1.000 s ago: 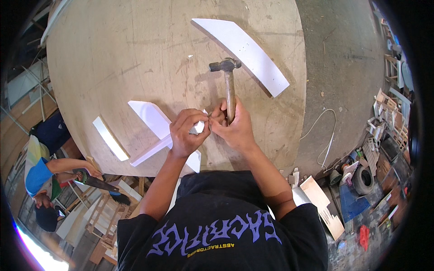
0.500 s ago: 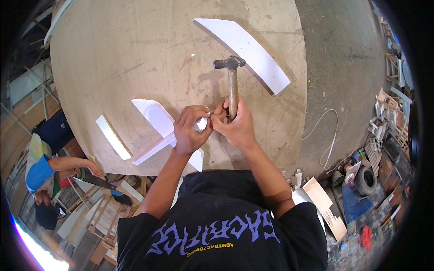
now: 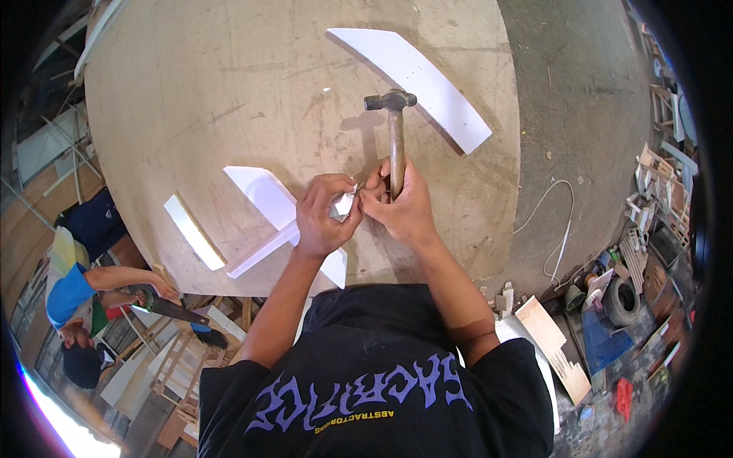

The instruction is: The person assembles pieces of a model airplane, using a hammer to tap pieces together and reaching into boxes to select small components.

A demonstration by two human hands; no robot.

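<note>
My left hand (image 3: 324, 210) is closed round a narrow white strip (image 3: 263, 250), whose end (image 3: 342, 206) shows between thumb and fingers. The strip crosses over a white slanted board (image 3: 263, 195) lying on the table. In my right hand (image 3: 401, 206) is a ball-peen hammer (image 3: 396, 145), gripped by its wooden handle with the metal head pointing away from me. My right thumb and fingertips meet close beside the strip's end. Whether they pinch something small there is too fine to make out.
A curved white board (image 3: 427, 84) lies at the far right of the plywood table (image 3: 191, 91), and a short white piece (image 3: 195, 233) at the left. Lower left, a co-worker's hand (image 3: 164, 288) is near a handsaw (image 3: 177, 309). A white cord (image 3: 561, 229) lies right of the table.
My hands keep the same grip beside the strip's end, and the hammer has barely shifted. At lower left, the co-worker's saw has moved a little.
</note>
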